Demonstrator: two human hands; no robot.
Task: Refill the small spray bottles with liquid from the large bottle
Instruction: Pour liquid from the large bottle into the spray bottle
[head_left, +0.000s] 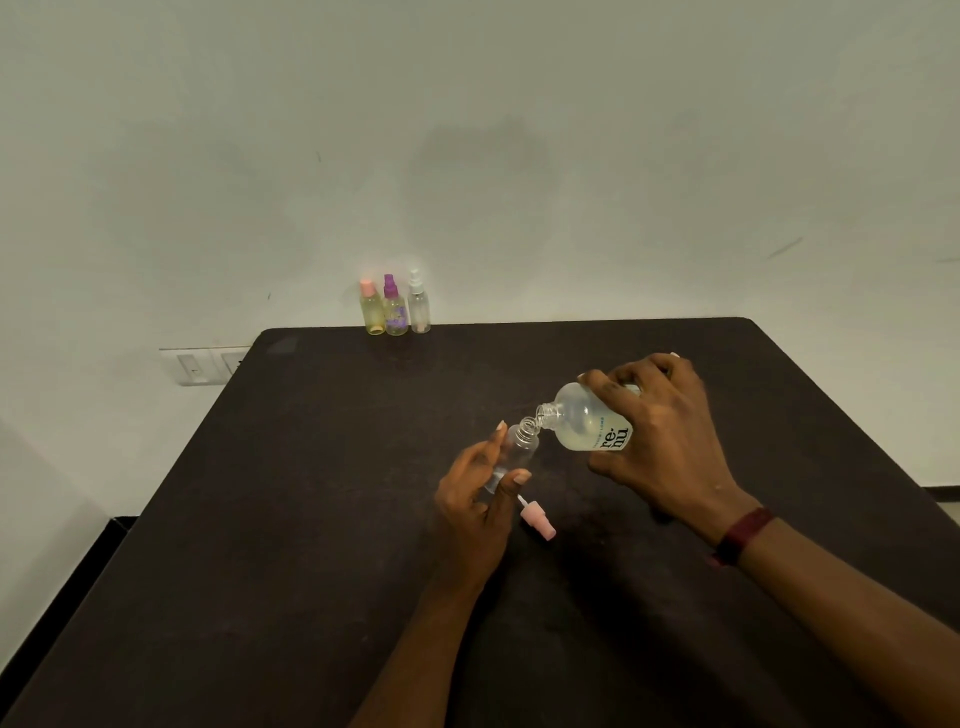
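Nearest: pink spray cap (538, 521) lying on the dark table (291, 545), just beside my L hand (475, 501), whose thumb & fingers pinch the small clear bottle (521, 451), uncapped, leaning right. My R hand (667, 447) curls round the large bottle (589, 422), tilted so its open mouth meets the small neck. Far edge, by the wall: row of 3 capped sprays, i.e. pink-top bottle (372, 312), purple-top bottle (395, 310), white-top bottle (418, 306).

light: dim, flat, greenish cast | shadows: faint dark blotches on wall (483, 156) above table (311, 493) | distortion: wide-angle, table sides splay toward lower corners | focus: mildly soft overall, small bottles (396, 307) at table's far edge fuzzy
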